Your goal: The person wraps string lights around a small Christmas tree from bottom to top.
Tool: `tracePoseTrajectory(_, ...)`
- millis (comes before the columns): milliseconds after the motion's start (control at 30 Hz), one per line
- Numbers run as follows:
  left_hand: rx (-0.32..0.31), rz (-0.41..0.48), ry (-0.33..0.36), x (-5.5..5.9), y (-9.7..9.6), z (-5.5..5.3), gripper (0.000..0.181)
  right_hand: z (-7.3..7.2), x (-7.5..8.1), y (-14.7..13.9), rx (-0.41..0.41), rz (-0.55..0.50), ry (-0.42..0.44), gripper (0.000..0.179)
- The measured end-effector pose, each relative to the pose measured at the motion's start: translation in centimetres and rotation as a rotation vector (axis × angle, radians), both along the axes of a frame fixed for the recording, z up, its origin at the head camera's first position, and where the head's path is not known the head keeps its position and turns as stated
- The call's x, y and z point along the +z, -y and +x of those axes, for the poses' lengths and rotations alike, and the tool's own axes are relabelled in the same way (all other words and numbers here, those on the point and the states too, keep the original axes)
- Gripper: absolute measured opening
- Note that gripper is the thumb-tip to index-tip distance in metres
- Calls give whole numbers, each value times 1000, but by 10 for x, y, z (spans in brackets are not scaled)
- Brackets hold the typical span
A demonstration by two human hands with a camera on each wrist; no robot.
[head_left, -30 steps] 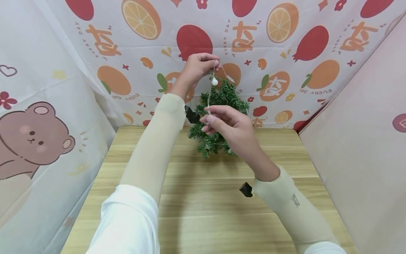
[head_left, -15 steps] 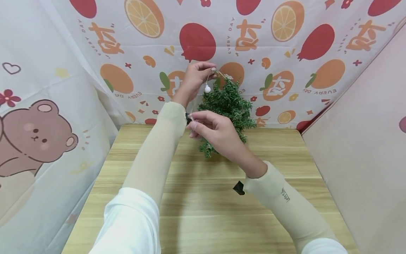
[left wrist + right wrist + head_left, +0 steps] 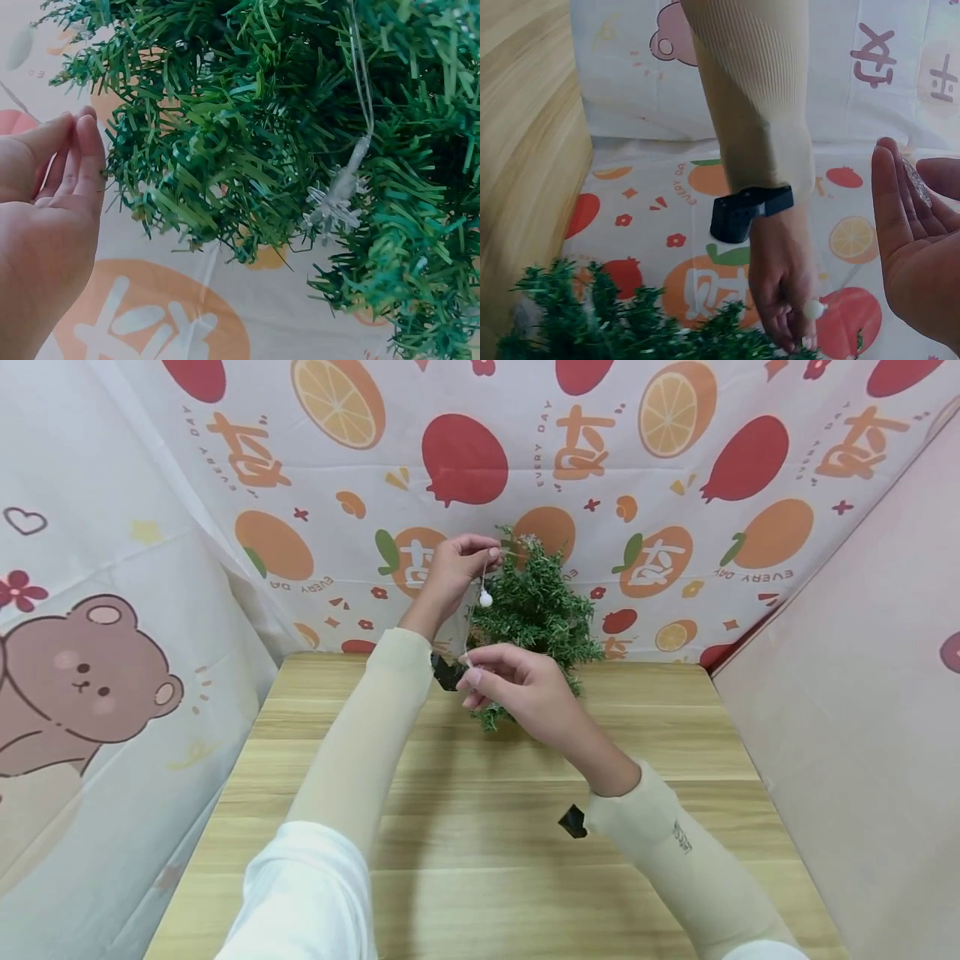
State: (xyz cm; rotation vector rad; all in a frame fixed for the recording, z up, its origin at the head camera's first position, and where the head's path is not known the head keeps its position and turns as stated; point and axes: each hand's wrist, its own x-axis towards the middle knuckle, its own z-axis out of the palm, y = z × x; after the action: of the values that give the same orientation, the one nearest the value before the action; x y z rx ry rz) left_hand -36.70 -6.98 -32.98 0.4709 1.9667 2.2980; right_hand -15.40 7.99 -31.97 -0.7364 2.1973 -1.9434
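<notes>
A small green artificial Christmas tree point(image 3: 536, 602) stands at the back of the table. My left hand point(image 3: 453, 572) pinches the thin string of a light string beside the treetop, with a round white bulb point(image 3: 486, 599) dangling just below the fingers. Lower and nearer, my right hand point(image 3: 528, 689) pinches another part of the same string in front of the tree. Between its thumb and fingers the right wrist view shows a clear, shiny piece point(image 3: 916, 182), whose shape is partly hidden. A clear snowflake light point(image 3: 334, 199) hangs against the branches in the left wrist view.
The wooden table point(image 3: 480, 868) reaches back to a fruit-printed cloth point(image 3: 600, 502). A bear-printed cloth point(image 3: 82, 685) hangs on the left, a pale panel point(image 3: 862, 693) on the right. Black wrist cameras, such as the left one point(image 3: 447, 672), stick out near the tree.
My left hand has come down and slightly left beside the treetop, and the white bulb has dropped with it. My right hand has shifted left, then slightly down and back right, still holding the string.
</notes>
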Motion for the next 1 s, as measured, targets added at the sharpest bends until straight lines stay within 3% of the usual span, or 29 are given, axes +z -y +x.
tracePoseTrajectory(200, 29, -223, -111, -9, 7, 6, 30, 6, -15, -9, -28, -8, 57, 23)
tracePoseTrajectory(333, 66, -394, -201, -9, 12, 16, 25, 9, -19, -17, -38, -42, 30, 24)
tracePoseTrajectory(500, 60, -532, -276, -10, 16, 31, 24, 13, -16, -33, -84, -57, -12, 25)
tracePoseTrajectory(700, 75, -595, -348, -18, 20, 48, 26, 14, -11, -58, -149, -43, 0, 27)
tracePoseTrajectory(900, 134, -536, -426, -23, 18, 71, 26, 15, -6, -76, -202, -62, -5, 26)
tracePoseTrajectory(1000, 132, -507, -465, -23, 11, 85, 26, 13, -2, -81, -211, -87, -19, 25)
